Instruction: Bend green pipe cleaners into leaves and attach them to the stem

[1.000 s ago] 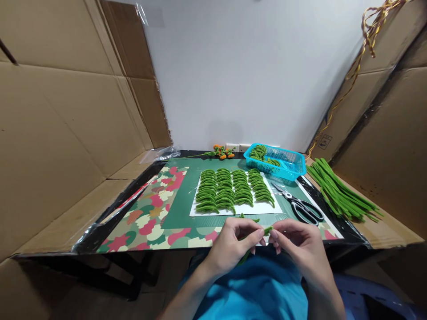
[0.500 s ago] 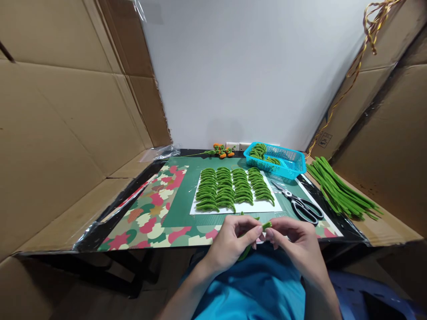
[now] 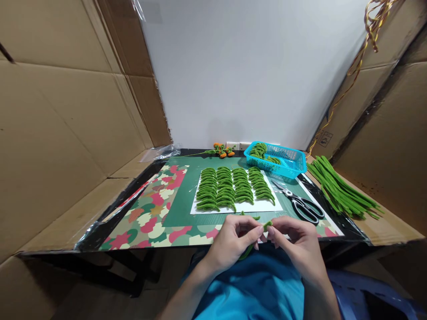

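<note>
Brown cardboard (image 3: 53,115) fills the left of the frame, from the upper corner down to the lower. Right of it, left of centre, a clear bag (image 3: 167,152) lies crumpled at the back of the table, above the patterned border (image 3: 151,213) of a green mat (image 3: 182,189). At the middle of the frame, by the foot of the white wall (image 3: 250,71), lies an orange flower (image 3: 224,151) with a green stem. Below it a white sheet (image 3: 197,210) bears short, curved green pieces (image 3: 225,191) in four columns.

At lower centre the left hand (image 3: 235,244) pinches a fuzzy green strip (image 3: 267,225) between thumb and fingers. The strip's end juts out to the right, in front of the table's near edge. More green shows above and below this hand; whether it is all one strip cannot be told. The right hand (image 3: 295,244), just beside, has its thumb and fingers closed on that end. Blue cloth (image 3: 253,289) lies beneath both hands.

Right of centre a blue basket (image 3: 293,173) holds more green pieces at its left end. Below it lie scissors (image 3: 302,206), blades to the upper left. Farther right is a bundle of long green stems (image 3: 340,189); twisted cord (image 3: 356,66) hangs at upper right.
</note>
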The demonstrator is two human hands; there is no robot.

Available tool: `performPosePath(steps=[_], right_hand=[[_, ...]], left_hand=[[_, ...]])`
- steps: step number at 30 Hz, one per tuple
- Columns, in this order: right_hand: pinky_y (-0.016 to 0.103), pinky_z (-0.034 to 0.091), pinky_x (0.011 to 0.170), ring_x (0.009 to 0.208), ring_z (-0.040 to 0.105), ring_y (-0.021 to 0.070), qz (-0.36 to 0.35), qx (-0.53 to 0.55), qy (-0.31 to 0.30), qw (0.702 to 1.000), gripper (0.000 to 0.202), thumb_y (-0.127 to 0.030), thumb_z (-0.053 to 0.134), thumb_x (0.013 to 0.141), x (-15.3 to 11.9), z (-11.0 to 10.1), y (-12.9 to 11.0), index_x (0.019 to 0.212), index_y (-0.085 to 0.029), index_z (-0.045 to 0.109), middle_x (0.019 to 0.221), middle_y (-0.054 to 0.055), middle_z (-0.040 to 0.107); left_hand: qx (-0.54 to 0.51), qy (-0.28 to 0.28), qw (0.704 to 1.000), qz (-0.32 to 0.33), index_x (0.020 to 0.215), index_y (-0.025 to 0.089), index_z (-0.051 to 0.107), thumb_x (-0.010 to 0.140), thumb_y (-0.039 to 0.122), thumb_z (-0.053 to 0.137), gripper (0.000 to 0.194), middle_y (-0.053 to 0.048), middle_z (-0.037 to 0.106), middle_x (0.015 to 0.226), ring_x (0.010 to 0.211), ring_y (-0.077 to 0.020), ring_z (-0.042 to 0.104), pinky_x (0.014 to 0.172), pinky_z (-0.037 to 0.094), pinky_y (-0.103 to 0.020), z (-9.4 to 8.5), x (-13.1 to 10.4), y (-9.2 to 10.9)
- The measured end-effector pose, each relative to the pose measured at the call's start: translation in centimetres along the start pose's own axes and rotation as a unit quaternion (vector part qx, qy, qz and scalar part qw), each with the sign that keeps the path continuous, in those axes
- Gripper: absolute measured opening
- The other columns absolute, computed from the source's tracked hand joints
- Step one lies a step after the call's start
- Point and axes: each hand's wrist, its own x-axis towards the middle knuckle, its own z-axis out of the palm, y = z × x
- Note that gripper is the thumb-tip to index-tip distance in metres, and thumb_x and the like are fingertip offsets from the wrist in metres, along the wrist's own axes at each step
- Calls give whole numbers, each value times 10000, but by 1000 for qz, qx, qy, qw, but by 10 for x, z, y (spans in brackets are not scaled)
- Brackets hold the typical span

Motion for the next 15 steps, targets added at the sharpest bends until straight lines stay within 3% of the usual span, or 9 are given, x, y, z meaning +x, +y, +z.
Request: performPosePath(steps=[15], right_hand=[[204, 555, 562, 659, 720, 169, 37, 21, 2, 999, 243, -447, 776, 936, 0, 1, 2, 962, -205, 775, 738, 45, 751]], left_hand=[[18, 5, 1000, 8, 992, 118, 835, 937, 429, 780, 321, -87, 765, 872, 709, -133, 657, 699, 532, -234, 1, -3, -2]])
